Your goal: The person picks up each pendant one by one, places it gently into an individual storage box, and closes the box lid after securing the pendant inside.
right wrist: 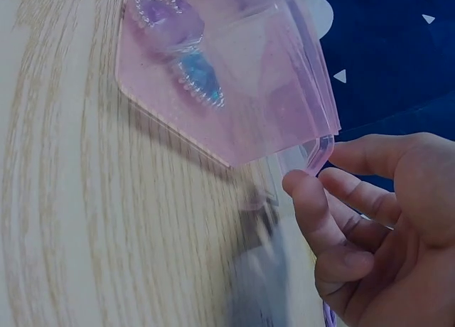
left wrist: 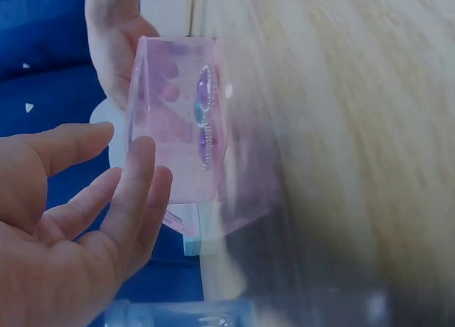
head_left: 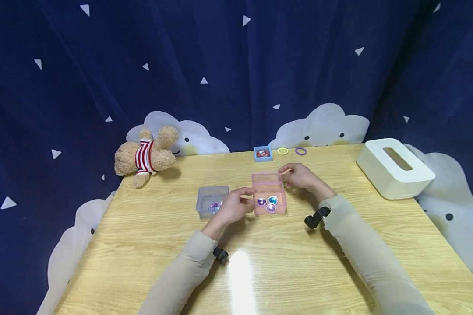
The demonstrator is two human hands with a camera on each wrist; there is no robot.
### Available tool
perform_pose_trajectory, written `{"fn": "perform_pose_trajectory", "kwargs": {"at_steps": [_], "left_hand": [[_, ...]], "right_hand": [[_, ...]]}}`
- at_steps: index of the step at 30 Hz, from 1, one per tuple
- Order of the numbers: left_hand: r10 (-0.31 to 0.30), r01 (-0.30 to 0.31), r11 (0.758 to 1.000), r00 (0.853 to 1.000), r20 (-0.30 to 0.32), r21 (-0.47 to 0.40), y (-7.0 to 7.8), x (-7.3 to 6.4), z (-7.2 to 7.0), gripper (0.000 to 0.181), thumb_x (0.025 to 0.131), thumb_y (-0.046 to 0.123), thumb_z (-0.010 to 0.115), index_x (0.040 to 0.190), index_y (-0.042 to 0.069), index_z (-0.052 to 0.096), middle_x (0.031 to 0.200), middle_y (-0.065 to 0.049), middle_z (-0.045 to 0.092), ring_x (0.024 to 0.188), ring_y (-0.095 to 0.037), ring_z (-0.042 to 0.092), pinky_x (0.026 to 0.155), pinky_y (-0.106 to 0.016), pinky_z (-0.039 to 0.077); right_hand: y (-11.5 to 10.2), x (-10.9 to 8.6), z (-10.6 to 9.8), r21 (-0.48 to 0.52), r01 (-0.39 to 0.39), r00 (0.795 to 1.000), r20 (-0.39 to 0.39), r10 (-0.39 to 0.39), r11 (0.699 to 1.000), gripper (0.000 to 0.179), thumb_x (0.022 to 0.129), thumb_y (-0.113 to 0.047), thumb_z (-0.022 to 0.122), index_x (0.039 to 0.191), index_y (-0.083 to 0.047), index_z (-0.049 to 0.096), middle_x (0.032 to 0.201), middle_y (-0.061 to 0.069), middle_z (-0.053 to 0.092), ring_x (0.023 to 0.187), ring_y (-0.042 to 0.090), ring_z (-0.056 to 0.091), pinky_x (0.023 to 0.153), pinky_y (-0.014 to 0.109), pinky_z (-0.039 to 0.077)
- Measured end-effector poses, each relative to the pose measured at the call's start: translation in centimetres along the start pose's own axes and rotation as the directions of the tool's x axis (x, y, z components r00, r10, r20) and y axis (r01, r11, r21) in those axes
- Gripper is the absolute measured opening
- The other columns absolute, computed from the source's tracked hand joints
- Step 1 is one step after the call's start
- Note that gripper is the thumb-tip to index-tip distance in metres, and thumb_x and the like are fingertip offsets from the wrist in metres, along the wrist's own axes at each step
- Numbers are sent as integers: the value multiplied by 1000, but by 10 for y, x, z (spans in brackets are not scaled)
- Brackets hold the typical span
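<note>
A clear pink box [head_left: 282, 209] stands with its hinged lid [head_left: 266, 177] raised at the back. Inside lie purple and blue gems with beaded white edges, such as the blue gem [right wrist: 202, 78]. My right hand [head_left: 298, 176] is at the lid's right edge, pinching it between thumb and fingertips. At the box's left side is my left hand [head_left: 235, 205], its fingers loosely bent and holding nothing, fingertips right by the wall in the left wrist view. Left of that hand sits a clear grey-blue box [head_left: 205, 199] with purple and pale gems, partly hidden by the hand.
Behind the pink box are a small blue tray [head_left: 263, 159] with red contents, a yellow ring [head_left: 282, 151] and a purple ring [head_left: 301, 151]. A teddy bear [head_left: 145, 156] lies at the back left. A white tissue box [head_left: 394, 168] stands at the right of the wooden table [head_left: 284, 271].
</note>
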State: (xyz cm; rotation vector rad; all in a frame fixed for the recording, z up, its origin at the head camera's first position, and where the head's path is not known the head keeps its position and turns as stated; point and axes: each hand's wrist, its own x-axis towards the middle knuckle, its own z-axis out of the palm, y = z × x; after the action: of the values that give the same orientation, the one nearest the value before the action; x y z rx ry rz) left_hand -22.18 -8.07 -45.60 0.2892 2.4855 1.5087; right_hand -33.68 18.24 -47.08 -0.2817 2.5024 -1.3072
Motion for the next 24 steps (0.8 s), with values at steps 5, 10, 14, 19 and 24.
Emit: {"fn": "perform_pose_trajectory", "kwargs": {"at_steps": [5,10,14,19,24], "left_hand": [[-22,22,1000,1000,-12,7,-2,1,4,47,88,5,71,134,7,61,132,-12,64,105,-28,69,80,-31,59],[-30,30,999,999,-19,19,-3,2,5,45,89,8,71,134,10,62,132,-10,65,108,-27,69,81,-32,59],[-21,22,999,999,-26,26,-4,4,6,44,90,10,71,133,9,62,134,-11,64,108,-27,69,81,-32,59],[-12,14,999,999,-37,30,-4,4,7,43,89,10,72,131,7,63,133,-12,64,107,-28,69,80,-32,59],[-19,20,999,999,-39,34,-3,5,7,43,89,10,73,131,7,64,132,-11,65,108,-28,69,81,-33,60]], "right_hand": [[-1,0,-2,25,-6,1000,15,6,1000,38,95,-11,61,132,-1,58,87,12,71,70,20,67,66,33,56],[-5,-2,-4,38,5,1000,12,-6,999,42,94,-8,61,135,0,54,90,12,71,75,29,70,67,33,56],[-7,-4,-4,35,3,1000,5,-3,999,46,95,-9,60,139,0,52,97,17,72,80,33,71,69,34,56],[-8,-5,-4,31,6,1000,-12,-6,999,49,96,-9,59,142,2,49,102,20,72,80,32,71,74,36,58],[-9,-6,-5,31,5,999,-36,-4,1000,45,98,-12,58,140,1,53,100,19,72,74,25,70,73,34,57]]}}
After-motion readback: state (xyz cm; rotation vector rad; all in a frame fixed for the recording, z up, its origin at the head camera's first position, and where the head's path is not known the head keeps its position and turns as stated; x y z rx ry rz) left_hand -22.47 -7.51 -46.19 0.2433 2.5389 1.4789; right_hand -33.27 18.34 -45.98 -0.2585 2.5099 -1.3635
